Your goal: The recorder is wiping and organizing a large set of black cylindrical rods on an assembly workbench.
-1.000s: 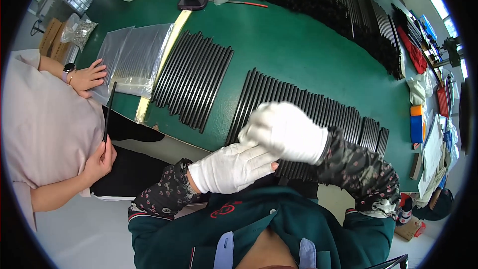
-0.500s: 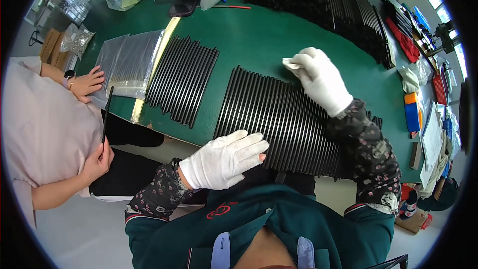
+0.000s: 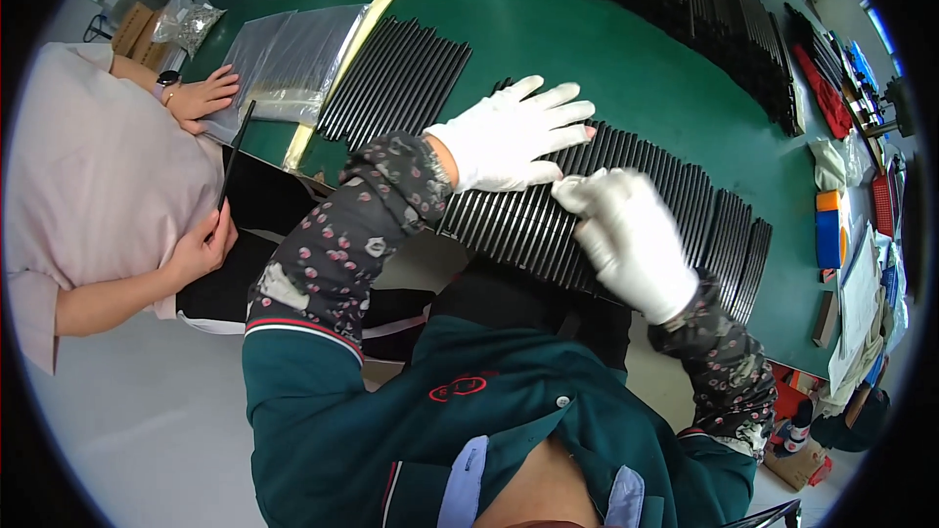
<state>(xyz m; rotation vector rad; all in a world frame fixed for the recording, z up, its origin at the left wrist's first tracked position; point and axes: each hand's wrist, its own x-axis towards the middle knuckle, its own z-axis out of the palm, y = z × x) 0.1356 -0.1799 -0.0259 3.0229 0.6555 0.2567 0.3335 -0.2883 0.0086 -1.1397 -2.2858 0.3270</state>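
A row of glossy black rods [image 3: 641, 156] lies side by side on the green table in front of me. My left hand [image 3: 514, 137], in a white glove with a fingertip bare, is spread flat over the rods' far part, fingers apart. Just nearer and to the right, my right hand [image 3: 631, 240], also gloved in white and slightly blurred, is closed in a pinch over the rods. A small wad of white cloth [image 3: 575, 193] shows at its fingertips, hard to tell from the glove.
A smaller group of black rods [image 3: 399, 78] lies at the left, beside a yellow strip [image 3: 383, 2] and clear plastic bags [image 3: 284, 54]. Large stacks of rods [image 3: 685, 0] stand at the far right. At the left, a co-worker's hand [image 3: 203, 244] holds one black rod [image 3: 236, 156].
My left hand has moved from the rods' near ends to their far part. My right hand has come back toward me, from beyond the far ends to over the rods. The view has shifted.
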